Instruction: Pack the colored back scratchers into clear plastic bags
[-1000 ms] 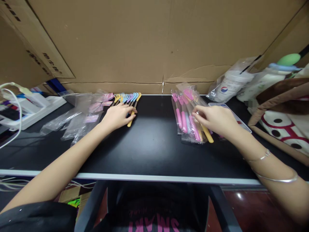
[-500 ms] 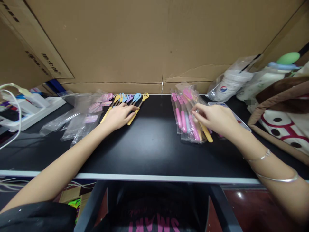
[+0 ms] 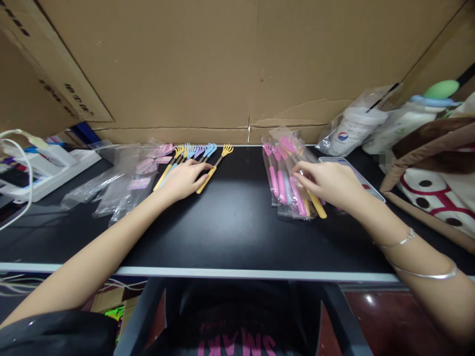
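Observation:
My left hand rests over a row of loose back scratchers with yellow, blue and purple claw heads. Its thumb and fingers are closed around the handle of a yellow back scratcher at the row's right end. Across the table, my right hand is over a pile of pink back scratchers in clear plastic bags. Its fingertips are pinched together at the pile; whatever lies between them is hidden. From beneath this hand sticks out a yellow handle.
Empty clear bags with pink labels lie left of the loose row, beside a white power strip. On the right are a phone, a bagged cup, a bottle and a cloth bag. Cardboard walls the back.
The yellow back scratcher under my left hand has shifted slightly right, apart from the row. My right hand has edged a little left over the bagged pile.

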Available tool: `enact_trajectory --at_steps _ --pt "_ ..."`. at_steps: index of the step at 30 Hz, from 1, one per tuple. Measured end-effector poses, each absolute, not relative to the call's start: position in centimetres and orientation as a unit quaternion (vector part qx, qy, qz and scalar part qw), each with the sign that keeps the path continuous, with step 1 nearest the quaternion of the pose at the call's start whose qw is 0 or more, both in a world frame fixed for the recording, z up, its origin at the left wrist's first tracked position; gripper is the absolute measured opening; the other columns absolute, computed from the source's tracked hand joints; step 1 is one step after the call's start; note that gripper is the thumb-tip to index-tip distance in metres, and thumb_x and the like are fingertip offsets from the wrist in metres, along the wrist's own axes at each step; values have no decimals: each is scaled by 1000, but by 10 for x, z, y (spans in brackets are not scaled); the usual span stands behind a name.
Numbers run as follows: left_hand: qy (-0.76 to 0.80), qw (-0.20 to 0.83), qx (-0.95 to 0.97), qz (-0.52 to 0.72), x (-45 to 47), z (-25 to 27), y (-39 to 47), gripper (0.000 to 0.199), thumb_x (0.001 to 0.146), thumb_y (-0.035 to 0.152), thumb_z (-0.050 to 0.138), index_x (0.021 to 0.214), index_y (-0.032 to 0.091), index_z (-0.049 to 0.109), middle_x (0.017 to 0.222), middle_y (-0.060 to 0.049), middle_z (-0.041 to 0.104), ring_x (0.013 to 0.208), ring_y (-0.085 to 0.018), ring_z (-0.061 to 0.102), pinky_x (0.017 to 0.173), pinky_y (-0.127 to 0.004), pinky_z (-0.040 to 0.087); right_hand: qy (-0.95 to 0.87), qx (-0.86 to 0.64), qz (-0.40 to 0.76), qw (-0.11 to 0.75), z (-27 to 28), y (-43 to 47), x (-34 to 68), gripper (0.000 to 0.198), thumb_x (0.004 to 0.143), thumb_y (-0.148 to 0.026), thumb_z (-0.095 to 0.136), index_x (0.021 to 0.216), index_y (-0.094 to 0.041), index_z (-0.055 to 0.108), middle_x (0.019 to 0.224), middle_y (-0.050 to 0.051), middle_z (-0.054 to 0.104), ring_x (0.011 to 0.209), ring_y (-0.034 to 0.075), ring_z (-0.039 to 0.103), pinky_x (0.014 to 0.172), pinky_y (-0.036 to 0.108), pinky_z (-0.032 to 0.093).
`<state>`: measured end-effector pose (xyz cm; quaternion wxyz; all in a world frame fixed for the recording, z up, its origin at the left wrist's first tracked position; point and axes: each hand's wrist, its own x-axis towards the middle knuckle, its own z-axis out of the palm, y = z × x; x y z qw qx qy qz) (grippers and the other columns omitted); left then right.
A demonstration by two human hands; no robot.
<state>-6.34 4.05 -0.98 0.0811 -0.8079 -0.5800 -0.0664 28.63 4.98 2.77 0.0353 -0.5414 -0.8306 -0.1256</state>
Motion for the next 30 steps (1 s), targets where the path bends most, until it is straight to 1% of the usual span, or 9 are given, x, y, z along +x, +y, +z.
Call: enact_trajectory --at_steps 5,14,23,26,30 --pt "-544 65 -832 -93 -61 -12 40 42 98 37 34 128 20 58 123 -8 63 117 -25 55 99 -40 45 -832 -540 -118 33 29 50 286 30 93 -41 39 98 -24 64 75 4 71 64 21 61 53 27 27" --pt "-472 32 -873 -116 -50 -14 32 40 100 38 35 128 21 58 117 -9 63 112 -23 55 97 -39 45 -835 -537 -113 31 28 49 287 30 93 -41 39 96 -24 63 75 3 71 64 20 61 54 27 29" --pt "-429 1 -896 -114 -36 -7 20 39 101 39 36 130 23 56 116 -9 62 110 -21 56 96 -36 42 -838 -533 -116 32 28 50 287 29 93 -40 40 96 -24 64 75 4 71 63 20 61 53 27 28" --pt "-420 -6 -899 -121 -34 -7 18 37 100 39 38 128 25 57 114 -7 62 107 -20 57 94 -34 42 -840 -530 -115 36 28 50 287 29 93 -40 40 96 -24 64 75 3 71 64 20 61 53 27 28" --pt "-382 -12 -915 -131 -32 -7 16 34 100 37 40 125 23 58 110 -6 64 105 -19 57 94 -32 41 -840 -530 -110 29 28 49 287 28 93 -40 40 95 -24 63 76 3 71 64 20 61 53 27 29"
